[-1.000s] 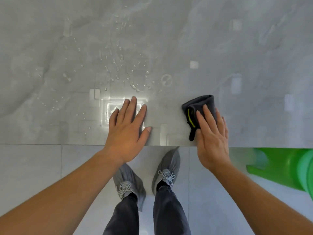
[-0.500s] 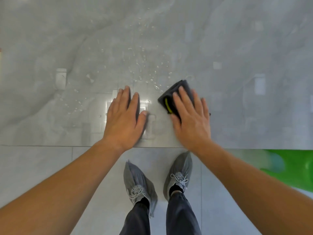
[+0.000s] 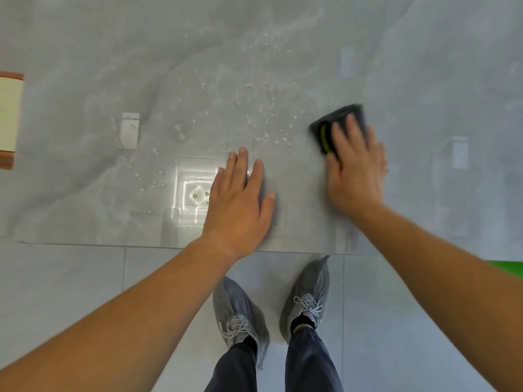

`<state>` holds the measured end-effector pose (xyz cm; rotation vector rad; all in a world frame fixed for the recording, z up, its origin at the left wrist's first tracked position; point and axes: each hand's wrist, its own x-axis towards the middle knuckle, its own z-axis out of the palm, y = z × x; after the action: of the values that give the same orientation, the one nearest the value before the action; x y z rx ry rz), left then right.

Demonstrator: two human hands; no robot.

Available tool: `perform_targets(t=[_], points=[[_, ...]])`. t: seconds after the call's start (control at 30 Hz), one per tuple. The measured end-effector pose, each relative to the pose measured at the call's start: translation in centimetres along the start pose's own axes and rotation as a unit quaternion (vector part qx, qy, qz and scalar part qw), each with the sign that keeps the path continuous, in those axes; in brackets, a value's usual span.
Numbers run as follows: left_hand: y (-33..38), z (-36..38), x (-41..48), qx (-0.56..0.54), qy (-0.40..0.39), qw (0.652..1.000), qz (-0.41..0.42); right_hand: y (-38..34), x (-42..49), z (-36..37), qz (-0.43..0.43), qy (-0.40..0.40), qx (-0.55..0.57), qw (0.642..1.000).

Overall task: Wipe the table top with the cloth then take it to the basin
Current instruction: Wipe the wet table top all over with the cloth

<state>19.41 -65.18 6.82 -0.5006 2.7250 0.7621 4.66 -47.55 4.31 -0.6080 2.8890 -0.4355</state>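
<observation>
**Two Hands on the Table Top — Wiping Stage**

Two bare hands rest on the grey table top. The right hand lies flat, fingers extended, pressing down on the dark cloth, which is folded into a compact pad with a yellow-green edge strip showing on its left side. The cloth sits on the table just right of a scatter of water droplets. The left hand is spread open, palm down on the bare surface near the front edge, holding nothing; it appears to serve as a brace.

Handling notes — judged from appearance:
- The cloth is soft, light and pliable. It will not keep its fold unless pressed.
- Once wet, it will probably gain weight and may drip during carrying.
- The polished surface looks slick, so a flat palm spreads pressure better than fingertips.
- For carrying to the basin, gather the folded pad from its edges and pinch through all layers — a one-corner hold would let it unfold.

A green object, partly visible beyond the table edge, cannot be identified.
</observation>
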Motion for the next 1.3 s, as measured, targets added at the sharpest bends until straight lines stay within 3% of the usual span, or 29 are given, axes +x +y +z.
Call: perform_targets(t=[0.07, 0.1, 0.23, 0.33, 0.47, 0.53, 0.7, 0.77, 0.83, 0.93, 0.97, 1.2, 1.3], points=[[-0.4, 0.1, -0.1, 0.008, 0.004, 1.0, 0.011, -1.3, 1.9, 0.2, 0.081, 0.011, 0.006, 0.997], [-0.4, 0.1, -0.1, 0.008, 0.004, 1.0, 0.011, -2.3, 1.5, 0.4, 0.074, 0.011, -0.001, 0.997], [-0.4, -0.1, 0.0, 0.003, -0.009, 1.0, 0.013, -3.4, -4.0, 1.0, -0.116, -0.046, -0.038, 0.991], [-1.1, -0.5, 0.0, 0.018, -0.027, 0.999, 0.029, -1.4, -2.6, 0.0, -0.164, -0.064, -0.069, 0.982], [-1.8, -1.0, 0.0, 0.033, -0.042, 0.997, 0.05, -2.0, 2.4, 0.0, 0.033, -0.02, -0.04, 0.998], [-1.7, -1.3, 0.0, 0.027, -0.045, 0.997, 0.048, -4.3, 2.2, 0.8, 0.075, 0.0, -0.028, 0.997], [-0.9, -2.4, 0.3, -0.001, -0.053, 0.998, 0.027, -4.7, -1.9, 1.3, -0.12, -0.03, -0.064, 0.99], [-0.7, -3.1, 0.6, -0.003, -0.04, 0.999, 0.027, -3.3, 0.0, 0.8, -0.15, -0.021, -0.077, 0.985], [-0.5, -3.8, 1.2, -0.011, -0.019, 1.0, 0.021, -2.7, 3.5, 0.3, -0.089, -0.007, -0.071, 0.993], [-0.5, -4.7, 2.5, -0.025, 0.001, 1.0, 0.012, -2.8, 8.8, -0.1, 0.066, 0.004, -0.027, 0.997], [-0.5, -5.0, 3.1, -0.027, 0.008, 1.0, 0.01, -3.3, 9.4, 0.1, 0.076, 0.002, -0.03, 0.997], [0.9, -7.4, 9.6, -0.02, 0.031, 0.999, -0.006, -1.8, 4.7, -0.8, -0.122, -0.081, -0.083, 0.986], [0.9, -8.3, 12.8, 0.001, 0.032, 0.999, -0.007, -0.2, 9.7, -1.4, -0.107, -0.071, -0.085, 0.988]])
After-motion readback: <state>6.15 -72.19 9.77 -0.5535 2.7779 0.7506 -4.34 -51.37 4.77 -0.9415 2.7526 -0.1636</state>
